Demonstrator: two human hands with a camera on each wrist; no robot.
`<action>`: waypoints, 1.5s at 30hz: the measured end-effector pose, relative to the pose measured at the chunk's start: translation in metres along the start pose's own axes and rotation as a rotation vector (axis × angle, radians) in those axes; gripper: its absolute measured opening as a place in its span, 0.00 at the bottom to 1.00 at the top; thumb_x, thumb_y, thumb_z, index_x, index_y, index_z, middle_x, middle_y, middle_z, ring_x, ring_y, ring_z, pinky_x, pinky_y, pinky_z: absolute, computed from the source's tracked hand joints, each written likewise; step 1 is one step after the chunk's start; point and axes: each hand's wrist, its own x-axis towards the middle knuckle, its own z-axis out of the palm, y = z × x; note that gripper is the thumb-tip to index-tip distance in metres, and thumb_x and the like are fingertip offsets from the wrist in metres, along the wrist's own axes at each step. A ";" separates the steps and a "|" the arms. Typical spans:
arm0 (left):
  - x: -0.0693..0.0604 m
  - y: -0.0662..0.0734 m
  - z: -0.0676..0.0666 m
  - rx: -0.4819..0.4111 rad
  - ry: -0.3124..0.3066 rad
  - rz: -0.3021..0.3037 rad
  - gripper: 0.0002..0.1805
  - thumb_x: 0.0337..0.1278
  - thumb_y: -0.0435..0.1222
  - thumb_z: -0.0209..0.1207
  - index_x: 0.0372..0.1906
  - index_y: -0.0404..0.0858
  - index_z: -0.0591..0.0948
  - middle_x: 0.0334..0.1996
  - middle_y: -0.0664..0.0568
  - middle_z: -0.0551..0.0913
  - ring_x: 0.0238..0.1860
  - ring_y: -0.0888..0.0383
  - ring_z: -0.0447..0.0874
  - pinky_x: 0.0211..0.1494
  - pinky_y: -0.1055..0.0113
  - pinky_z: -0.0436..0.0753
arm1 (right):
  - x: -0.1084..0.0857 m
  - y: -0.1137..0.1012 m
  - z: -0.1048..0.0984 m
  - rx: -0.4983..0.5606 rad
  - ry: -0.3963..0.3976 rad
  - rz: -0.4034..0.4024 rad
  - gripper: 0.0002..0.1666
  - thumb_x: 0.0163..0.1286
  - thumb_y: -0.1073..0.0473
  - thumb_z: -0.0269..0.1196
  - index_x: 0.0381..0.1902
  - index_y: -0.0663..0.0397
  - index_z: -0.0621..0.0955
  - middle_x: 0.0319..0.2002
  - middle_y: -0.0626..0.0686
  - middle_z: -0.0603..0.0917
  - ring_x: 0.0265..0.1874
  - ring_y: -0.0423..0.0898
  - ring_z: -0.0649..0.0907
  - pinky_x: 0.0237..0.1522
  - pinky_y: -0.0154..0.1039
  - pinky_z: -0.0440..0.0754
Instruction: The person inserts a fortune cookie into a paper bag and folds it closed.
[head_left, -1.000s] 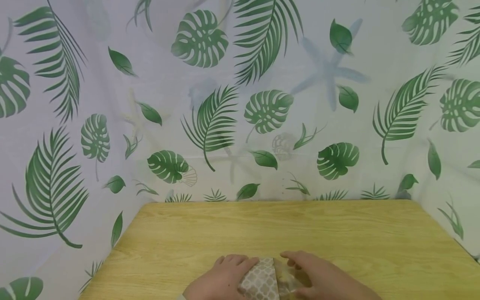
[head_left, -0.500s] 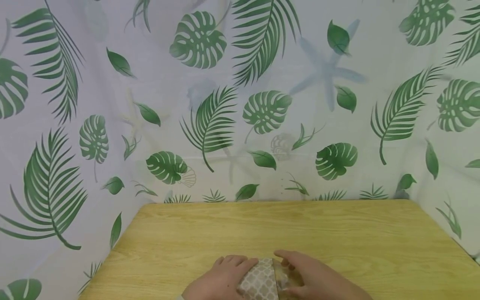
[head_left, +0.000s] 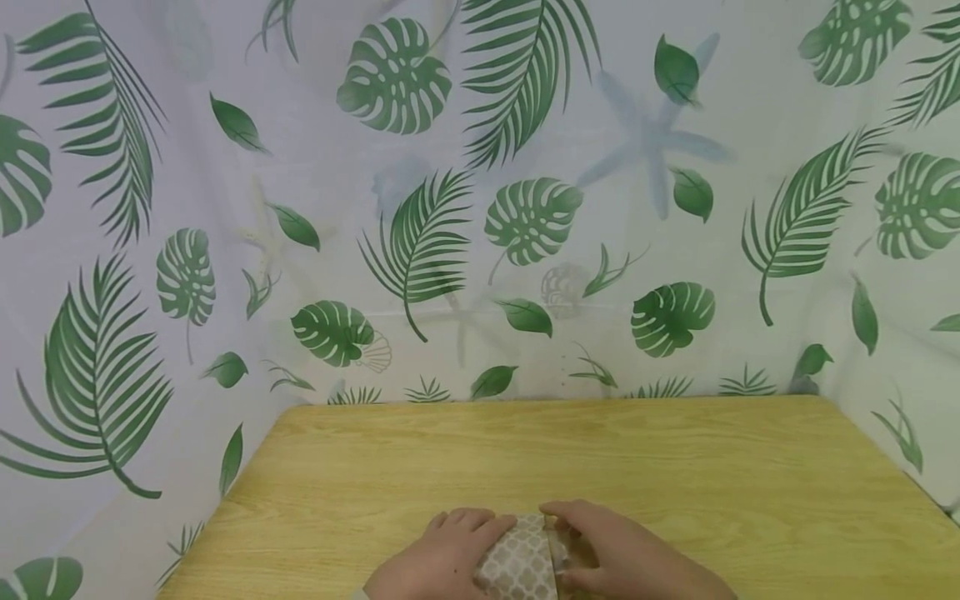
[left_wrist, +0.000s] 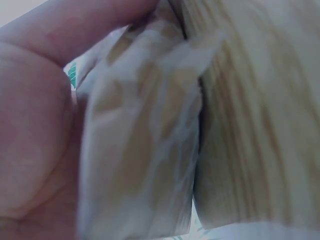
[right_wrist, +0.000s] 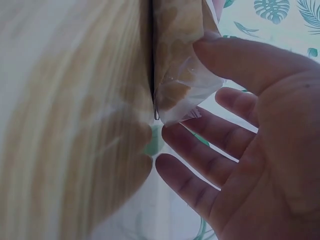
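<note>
Sitting between two hands, the patterned packet (head_left: 521, 557) is near the near side of the tabletop (head_left: 675, 450), about halfway from its left edge to its right edge and well away from the back edge. I cannot tell if its bottom rests on the wood or is lifted a little.

The left hand (head_left: 444, 557) is curled round the left side of the packet and grips it. That grip looks meant to keep it still so it does not slide or turn. The right hand (head_left: 633, 552) is on the other side, with bent fingers, and it pinches the clear plastic (right_wrist: 197, 86) at that end. It seems to hold there because the plastic is thin and floppy, so fingertips can catch it better than a whole palm. With one hand on each side, the packet likely stays steady in the middle.

What is inside the packet does not show. Behind the back edge of the tabletop hangs a white cloth (head_left: 450, 375) with green leaves on it
</note>
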 end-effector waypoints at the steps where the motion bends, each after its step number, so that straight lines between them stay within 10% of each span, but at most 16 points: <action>1: 0.000 0.000 0.000 0.001 0.000 0.000 0.54 0.47 0.74 0.61 0.78 0.55 0.63 0.69 0.61 0.68 0.71 0.53 0.63 0.71 0.40 0.64 | 0.000 0.001 0.000 0.002 0.000 0.000 0.43 0.62 0.37 0.72 0.71 0.44 0.73 0.57 0.39 0.78 0.57 0.47 0.78 0.58 0.57 0.77; 24: 0.001 0.000 -0.001 -0.030 -0.025 -0.021 0.53 0.46 0.73 0.63 0.77 0.58 0.63 0.69 0.61 0.68 0.71 0.53 0.63 0.72 0.43 0.63 | -0.007 0.010 -0.006 -0.035 -0.021 -0.091 0.23 0.70 0.39 0.66 0.59 0.36 0.81 0.56 0.40 0.76 0.53 0.43 0.78 0.53 0.46 0.81; 45: 0.001 0.001 -0.001 -0.021 -0.018 -0.015 0.54 0.46 0.73 0.63 0.77 0.55 0.63 0.69 0.60 0.68 0.71 0.53 0.63 0.72 0.44 0.63 | -0.007 0.013 -0.008 0.135 -0.014 -0.052 0.20 0.68 0.47 0.70 0.56 0.40 0.81 0.51 0.39 0.82 0.50 0.45 0.81 0.50 0.44 0.81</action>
